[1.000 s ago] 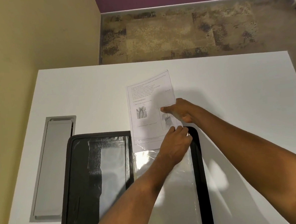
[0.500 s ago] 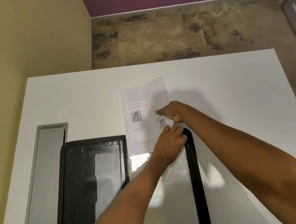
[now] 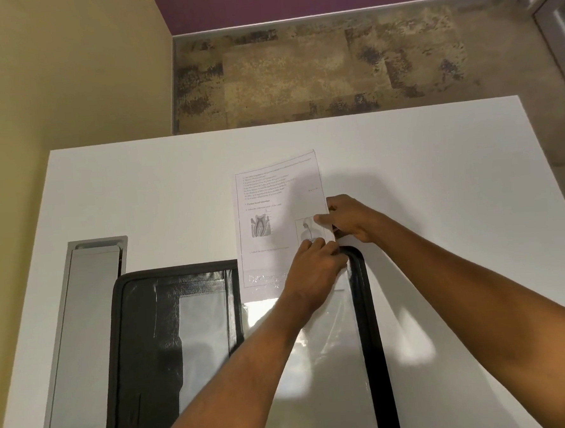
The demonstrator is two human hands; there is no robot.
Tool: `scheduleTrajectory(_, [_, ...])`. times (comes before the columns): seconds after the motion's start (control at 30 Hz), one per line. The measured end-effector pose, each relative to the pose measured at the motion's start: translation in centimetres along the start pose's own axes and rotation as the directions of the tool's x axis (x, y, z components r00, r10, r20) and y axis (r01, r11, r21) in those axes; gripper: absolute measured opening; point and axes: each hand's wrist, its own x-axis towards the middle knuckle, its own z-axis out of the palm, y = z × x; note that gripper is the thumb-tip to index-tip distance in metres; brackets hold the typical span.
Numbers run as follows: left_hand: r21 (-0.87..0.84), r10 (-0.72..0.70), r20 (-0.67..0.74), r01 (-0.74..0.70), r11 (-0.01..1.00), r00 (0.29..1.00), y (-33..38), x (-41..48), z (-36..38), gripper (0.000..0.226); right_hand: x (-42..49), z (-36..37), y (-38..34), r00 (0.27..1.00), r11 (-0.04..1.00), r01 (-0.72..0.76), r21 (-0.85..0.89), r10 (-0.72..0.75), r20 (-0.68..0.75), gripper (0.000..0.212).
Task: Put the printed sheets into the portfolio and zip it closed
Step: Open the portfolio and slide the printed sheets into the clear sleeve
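Note:
A black zip portfolio lies open on the white table. Its right half holds a clear plastic sleeve. A printed sheet, with text and a tooth drawing, sticks out of the sleeve's top edge onto the table; its lower end is inside the sleeve. My right hand pinches the sheet's right edge just above the portfolio's top right corner. My left hand grips the sleeve's top edge over the sheet. My forearms hide part of the sleeve.
A grey metal cable hatch is set into the table left of the portfolio. A yellow wall runs along the left. Patterned carpet lies beyond the table's far edge. A door frame shows at the top right.
The sheet's right edge has lifted and curled under my right fingers. Both hands stay at the sleeve's top edge. The view has shifted a little.

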Motion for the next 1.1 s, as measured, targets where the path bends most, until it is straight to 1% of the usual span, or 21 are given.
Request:
scheduleTrajectory(0.03, [-0.004,0.013,0.011,-0.013,1.0,1.0,-0.2,0.1,0.0,0.006,-0.3,-0.2,0.3,1.0,1.0,-0.002,-0.005,0.002,0.017,0.021])
scheduleTrajectory(0.1, [-0.022,0.04,0.018,-0.04,0.999,0.999,-0.6,0.3,0.0,0.007,-0.6,-0.5,1.2,0.998,0.998,-0.026,-0.056,0.029,0.052,0.005])
scheduleTrajectory(0.17, [-0.06,0.051,0.012,-0.05,0.997,0.999,-0.9,0.5,-0.1,0.008,-0.8,-0.9,2.0,0.992,0.988,-0.061,-0.139,0.075,0.098,0.01])
scheduleTrajectory(0.23, [-0.079,0.054,0.018,-0.052,0.995,0.998,-1.1,0.7,-0.3,0.007,-1.0,-1.1,2.1,0.988,0.987,-0.078,-0.142,0.095,0.121,0.015])
scheduleTrajectory(0.27, [-0.078,0.059,0.02,-0.057,0.995,0.998,-1.2,0.8,-0.4,0.006,-0.8,-1.2,2.0,0.992,0.992,-0.07,-0.103,0.081,0.099,0.017])
scheduleTrajectory(0.3, [-0.078,0.062,0.024,-0.06,0.995,0.998,-1.2,0.9,-0.3,0.004,-0.5,-1.2,1.9,0.997,0.997,-0.052,-0.053,0.054,0.046,0.02])
scheduleTrajectory(0.37, [-0.094,0.062,0.042,-0.058,0.994,0.997,-1.3,1.1,-0.2,0.004,0.0,-1.2,1.6,0.996,1.0,-0.001,0.025,0.004,-0.091,0.028])
scheduleTrajectory(0.4, [-0.101,0.06,0.044,-0.055,0.993,0.997,-1.3,1.1,-0.1,0.005,0.2,-1.2,1.5,0.992,0.999,0.015,0.044,-0.009,-0.128,0.027])
scheduleTrajectory(0.43, [-0.107,0.056,0.049,-0.05,0.993,0.997,-1.4,1.2,-0.1,0.005,0.3,-1.2,1.5,0.992,0.998,0.016,0.059,-0.009,-0.125,0.024])
scheduleTrajectory(0.53, [-0.138,0.039,0.061,-0.03,0.99,0.997,-1.6,1.2,-0.1,0.005,0.1,-1.7,1.9,0.998,0.996,-0.046,0.071,0.048,-0.027,0.017])
scheduleTrajectory(0.6, [-0.163,0.035,0.055,-0.026,0.986,0.998,-1.6,1.2,-0.2,0.006,-0.2,-1.9,2.3,0.994,0.995,-0.095,-0.007,0.095,0.044,0.007])
scheduleTrajectory(0.67, [-0.182,0.031,0.047,-0.022,0.983,0.998,-1.6,1.2,-0.3,0.006,-0.2,-2.0,2.3,0.991,0.991,-0.111,-0.076,0.116,0.064,0.013])
scheduleTrajectory(0.73, [-0.19,0.03,0.046,-0.021,0.982,0.998,-1.5,1.2,-0.2,0.004,0.2,-1.8,1.8,0.996,0.996,-0.084,-0.038,0.084,-0.005,0.015])
scheduleTrajectory(0.8, [-0.188,0.036,0.059,-0.024,0.982,0.998,-1.3,1.3,-0.1,0.005,0.7,-1.3,1.2,0.993,0.999,-0.012,0.047,0.017,-0.115,0.011])
scheduleTrajectory(0.83, [-0.186,0.037,0.062,-0.025,0.982,0.997,-1.3,1.3,0.0,0.006,0.9,-1.1,0.9,0.987,0.998,0.022,0.058,-0.013,-0.158,0.01])
scheduleTrajectory(0.9, [-0.188,0.033,0.056,-0.022,0.982,0.998,-1.3,1.3,0.0,0.006,1.0,-1.0,0.7,0.984,0.998,0.061,0.026,-0.055,-0.169,0.007])
scheduleTrajectory(1.0, [-0.19,0.038,0.044,-0.029,0.981,0.998,-1.5,1.3,-0.1,0.005,0.7,-1.4,1.1,0.994,0.998,0.058,-0.016,-0.059,-0.088,0.032])
scheduleTrajectory(1.1, [-0.195,0.038,0.039,-0.029,0.98,0.999,-1.4,1.3,0.1,0.006,-0.2,-1.3,2.1,0.998,0.995,0.066,-0.07,-0.066,-0.001,0.044])
